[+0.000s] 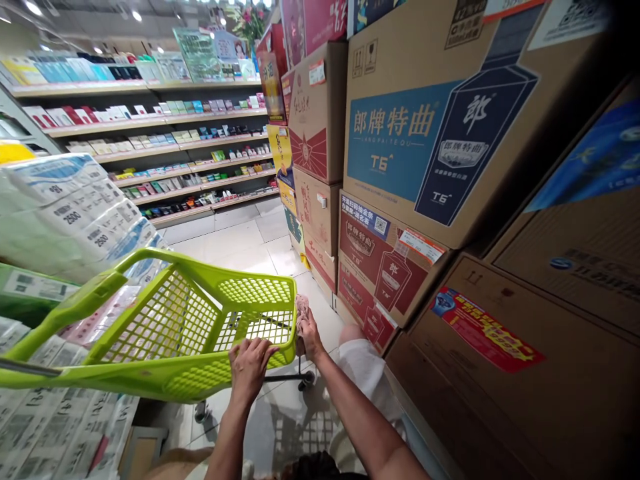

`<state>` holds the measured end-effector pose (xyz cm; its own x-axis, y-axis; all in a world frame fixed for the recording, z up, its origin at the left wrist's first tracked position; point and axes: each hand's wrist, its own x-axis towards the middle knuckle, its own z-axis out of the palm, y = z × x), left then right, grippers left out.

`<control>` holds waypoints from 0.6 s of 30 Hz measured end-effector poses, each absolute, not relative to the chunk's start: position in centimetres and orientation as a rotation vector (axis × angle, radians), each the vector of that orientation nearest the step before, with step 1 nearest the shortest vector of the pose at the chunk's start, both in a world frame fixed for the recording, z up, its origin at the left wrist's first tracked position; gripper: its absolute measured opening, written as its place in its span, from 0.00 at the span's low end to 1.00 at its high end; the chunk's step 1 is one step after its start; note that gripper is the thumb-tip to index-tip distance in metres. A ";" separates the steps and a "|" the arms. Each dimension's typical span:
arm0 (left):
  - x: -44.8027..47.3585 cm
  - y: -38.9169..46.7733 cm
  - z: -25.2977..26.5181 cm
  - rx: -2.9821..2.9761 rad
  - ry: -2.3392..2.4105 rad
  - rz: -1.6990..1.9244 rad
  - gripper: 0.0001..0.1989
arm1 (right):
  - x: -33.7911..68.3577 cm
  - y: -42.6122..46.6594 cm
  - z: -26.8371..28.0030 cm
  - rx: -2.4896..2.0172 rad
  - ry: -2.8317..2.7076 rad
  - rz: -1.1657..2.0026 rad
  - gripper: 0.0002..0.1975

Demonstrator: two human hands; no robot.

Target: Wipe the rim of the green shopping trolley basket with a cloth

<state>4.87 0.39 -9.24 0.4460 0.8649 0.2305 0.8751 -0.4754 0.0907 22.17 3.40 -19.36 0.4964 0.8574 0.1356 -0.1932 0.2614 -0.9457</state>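
A lime-green plastic shopping cart (200, 377) with latticed sides stands in front of me, its handle end toward the left. My left hand (250, 367) grips the cart's near top rim, fingers curled over it. In my right hand (311, 337) is a crumpled pinkish cloth (302, 308), pressed against the outer face of the cart's right end. The basket looks empty, with the floor visible through its grid. Below it, a black caster wheel (306, 381) shows near my right wrist.
Stacked cardboard cartons (395, 127) rise close on my right. Wrapped paper packs (75, 207) are piled at the left, against the cart. Beyond the tiled floor (225, 233), shelves (165, 117) hold rows of small boxes. My knee (353, 333) is near the lower cartons.
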 end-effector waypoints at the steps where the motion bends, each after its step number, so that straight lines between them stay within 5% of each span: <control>1: 5.0 0.3 -9.3 -2.632 -1.585 -0.385 0.17 | 21.7 3.3 -19.8 -1.073 -0.725 0.800 0.27; 7: 5.9 -0.2 -8.8 -2.586 -1.583 -0.410 0.17 | 19.1 1.9 -22.7 -1.294 -0.664 0.597 0.24; 18: 6.4 0.6 -8.8 -2.607 -1.589 -0.440 0.18 | 21.7 3.1 -19.7 -1.288 -0.884 0.482 0.22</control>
